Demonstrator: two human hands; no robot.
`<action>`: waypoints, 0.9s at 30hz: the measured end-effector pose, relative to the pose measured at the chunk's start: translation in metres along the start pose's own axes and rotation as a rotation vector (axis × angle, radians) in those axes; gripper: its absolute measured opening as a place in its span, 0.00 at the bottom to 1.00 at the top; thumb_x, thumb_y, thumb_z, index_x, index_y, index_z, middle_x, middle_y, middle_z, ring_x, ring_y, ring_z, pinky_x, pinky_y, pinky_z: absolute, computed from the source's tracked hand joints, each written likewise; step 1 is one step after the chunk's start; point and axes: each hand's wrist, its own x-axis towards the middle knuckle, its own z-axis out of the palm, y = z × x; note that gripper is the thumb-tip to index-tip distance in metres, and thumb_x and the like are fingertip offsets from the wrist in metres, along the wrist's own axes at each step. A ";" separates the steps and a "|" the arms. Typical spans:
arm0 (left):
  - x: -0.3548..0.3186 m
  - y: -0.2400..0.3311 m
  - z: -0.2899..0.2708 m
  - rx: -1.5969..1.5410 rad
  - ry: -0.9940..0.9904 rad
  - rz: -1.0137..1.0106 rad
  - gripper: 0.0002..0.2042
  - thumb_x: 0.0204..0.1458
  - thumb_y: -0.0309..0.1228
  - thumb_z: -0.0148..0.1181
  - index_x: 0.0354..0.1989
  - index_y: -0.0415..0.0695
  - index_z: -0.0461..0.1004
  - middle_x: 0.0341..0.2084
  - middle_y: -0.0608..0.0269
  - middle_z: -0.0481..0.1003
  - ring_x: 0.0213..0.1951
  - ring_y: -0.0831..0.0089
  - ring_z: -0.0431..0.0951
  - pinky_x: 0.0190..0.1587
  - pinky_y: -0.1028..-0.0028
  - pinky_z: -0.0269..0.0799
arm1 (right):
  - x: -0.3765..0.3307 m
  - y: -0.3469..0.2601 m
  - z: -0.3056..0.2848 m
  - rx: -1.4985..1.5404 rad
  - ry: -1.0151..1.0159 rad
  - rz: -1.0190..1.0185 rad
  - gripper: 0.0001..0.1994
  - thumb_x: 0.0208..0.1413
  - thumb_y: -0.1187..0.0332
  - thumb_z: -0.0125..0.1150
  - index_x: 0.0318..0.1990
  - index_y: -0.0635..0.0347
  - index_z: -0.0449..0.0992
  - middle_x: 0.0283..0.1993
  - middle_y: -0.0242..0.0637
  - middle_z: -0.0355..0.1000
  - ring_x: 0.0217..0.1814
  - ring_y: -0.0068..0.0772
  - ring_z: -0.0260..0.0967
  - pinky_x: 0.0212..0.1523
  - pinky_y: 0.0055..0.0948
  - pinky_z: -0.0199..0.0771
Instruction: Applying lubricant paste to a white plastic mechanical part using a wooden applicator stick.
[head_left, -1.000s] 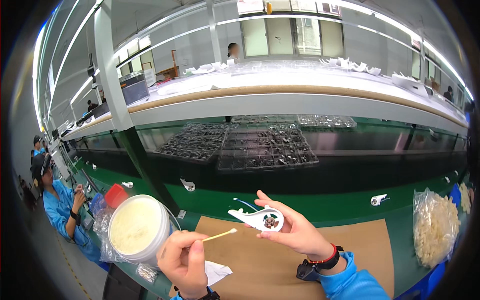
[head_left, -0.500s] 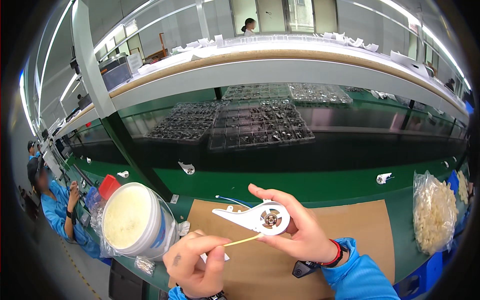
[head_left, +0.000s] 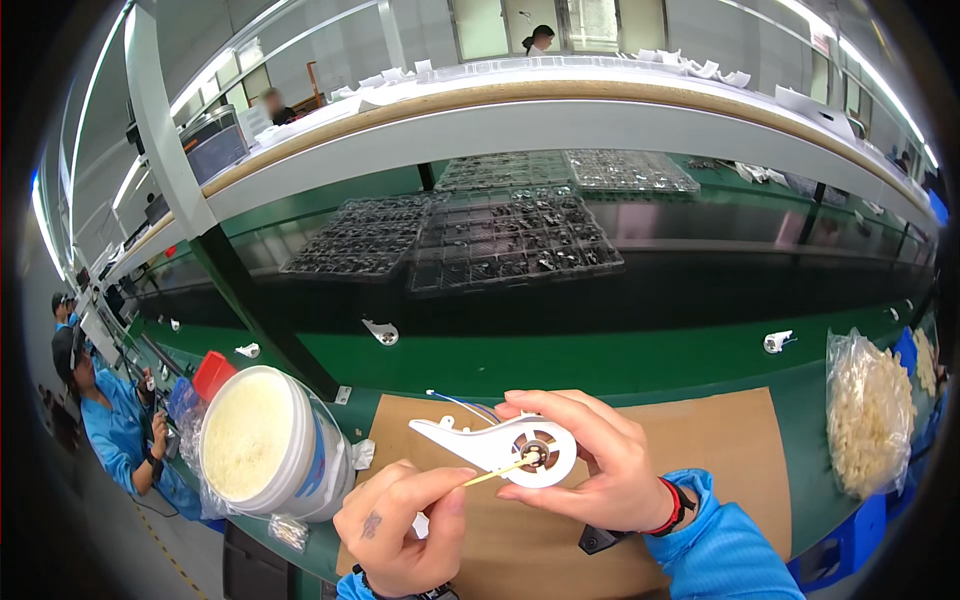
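White plastic teardrop-shaped part with a round metal centre, pinched in the right hand above the brown cardboard sheet; thin wires trail from its top. Left hand closed around a thin wooden stick, tip touching the part's centre. White tub of pale paste just left, tilted. Clear bag of small pale pieces well to the right.

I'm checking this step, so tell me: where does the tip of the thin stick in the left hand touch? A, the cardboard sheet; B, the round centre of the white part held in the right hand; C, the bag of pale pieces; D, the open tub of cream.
B: the stick in the left hand reaches the hub of the white part, which the right hand holds.
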 end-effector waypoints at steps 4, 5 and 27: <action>0.000 0.000 0.001 0.038 -0.006 0.034 0.04 0.39 0.21 0.58 0.25 0.37 0.75 0.13 0.66 0.64 0.16 0.77 0.61 0.20 0.78 0.51 | -0.001 -0.001 -0.002 -0.018 0.007 -0.019 0.32 0.38 0.73 0.72 0.54 0.67 0.67 0.48 0.43 0.69 0.48 0.32 0.72 0.45 0.26 0.76; 0.000 0.000 0.000 0.040 -0.007 0.033 0.04 0.39 0.21 0.58 0.25 0.37 0.75 0.13 0.66 0.64 0.16 0.77 0.61 0.20 0.78 0.51 | -0.001 -0.001 -0.002 -0.019 0.004 -0.031 0.31 0.40 0.73 0.71 0.55 0.65 0.66 0.50 0.42 0.68 0.48 0.31 0.71 0.43 0.24 0.78; 0.012 0.007 -0.011 -0.015 -0.104 0.067 0.05 0.42 0.15 0.58 0.28 0.37 0.74 0.19 0.61 0.72 0.17 0.75 0.63 0.19 0.78 0.55 | -0.001 0.000 0.000 -0.110 0.027 -0.098 0.31 0.39 0.73 0.71 0.55 0.66 0.67 0.50 0.44 0.69 0.46 0.34 0.71 0.42 0.27 0.76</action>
